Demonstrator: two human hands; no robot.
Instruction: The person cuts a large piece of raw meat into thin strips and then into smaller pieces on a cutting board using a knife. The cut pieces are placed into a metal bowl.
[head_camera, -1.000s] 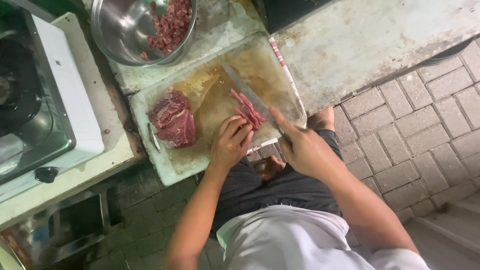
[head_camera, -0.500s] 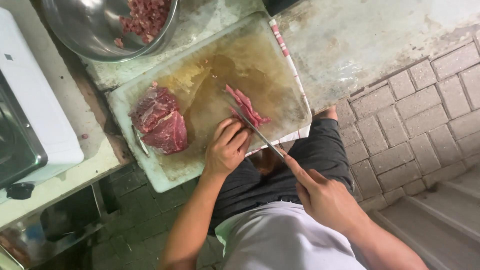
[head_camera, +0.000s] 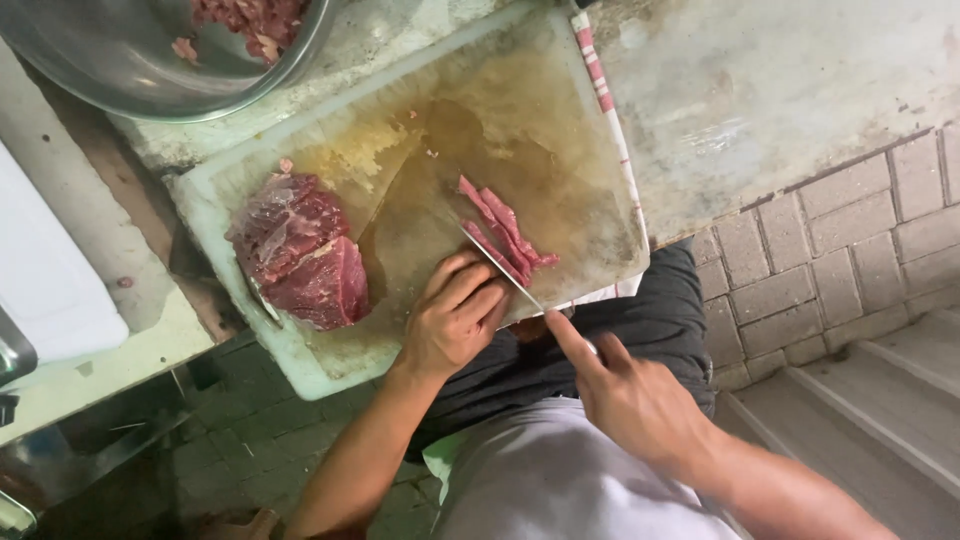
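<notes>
The counter (head_camera: 780, 90) ended in a straight edge above the brick floor (head_camera: 850, 250). On it lay a pale cutting board (head_camera: 300, 365), its near edge hanging over the counter edge. A metal bowl (head_camera: 120, 75) stood just behind the board. A big meat piece (head_camera: 300, 255) lay on the board's left part, with bare board beside it. The right hand (head_camera: 635, 400) had its grip closed on a knife (head_camera: 500, 270). The left hand (head_camera: 455, 320), fingers curled, pressed what seemed the thin meat strips (head_camera: 505, 232).

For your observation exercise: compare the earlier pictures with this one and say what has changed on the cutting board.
The right hand has drawn the knife back toward the body, through the meat strips. The left hand stays pressed on the strips; the big meat chunk has not moved.
</notes>
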